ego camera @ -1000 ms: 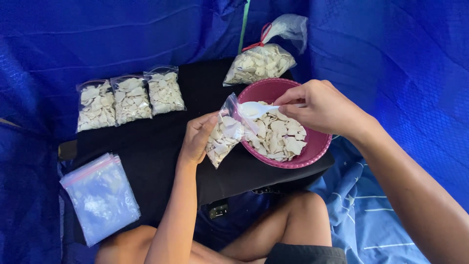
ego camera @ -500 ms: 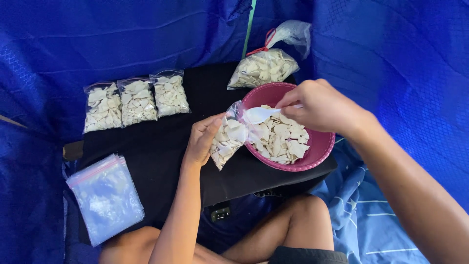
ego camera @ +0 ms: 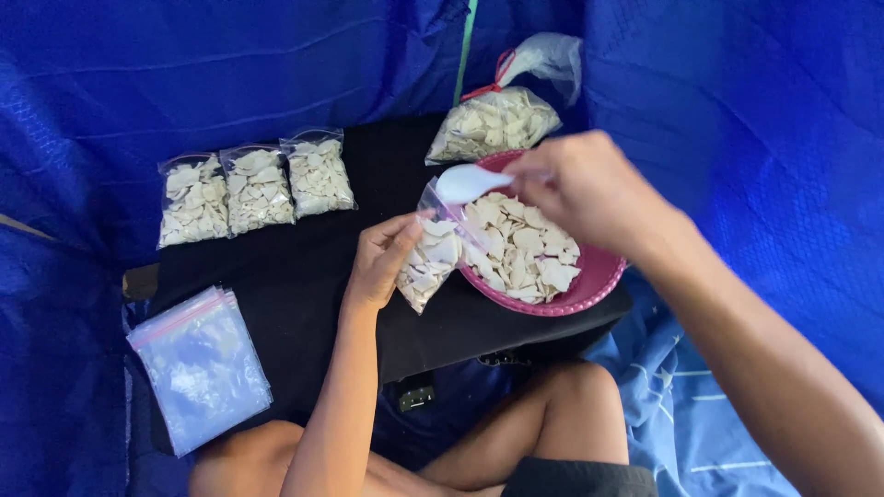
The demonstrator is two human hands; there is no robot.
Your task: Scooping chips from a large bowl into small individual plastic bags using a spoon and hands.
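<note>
My left hand (ego camera: 382, 260) holds a small clear zip bag (ego camera: 430, 258), partly filled with pale chips, by its open mouth beside a pink bowl (ego camera: 589, 283). The bowl holds a heap of the same pale chips (ego camera: 521, 250). My right hand (ego camera: 589, 189) hovers over the bowl's far side and grips a white plastic spoon (ego camera: 470, 182), whose scoop points left, just above the bag's mouth. Bag and bowl rest on a black board (ego camera: 304, 276) across my lap.
Three filled small bags (ego camera: 255, 190) lie in a row at the board's back left. A stack of empty zip bags (ego camera: 201, 365) lies at the front left. A large tied bag of chips (ego camera: 491, 123) sits behind the bowl. Blue tarp surrounds everything.
My right hand has lifted the spoon from the bowl's chips to just above the bag's mouth. The left hand keeps the bag in place.
</note>
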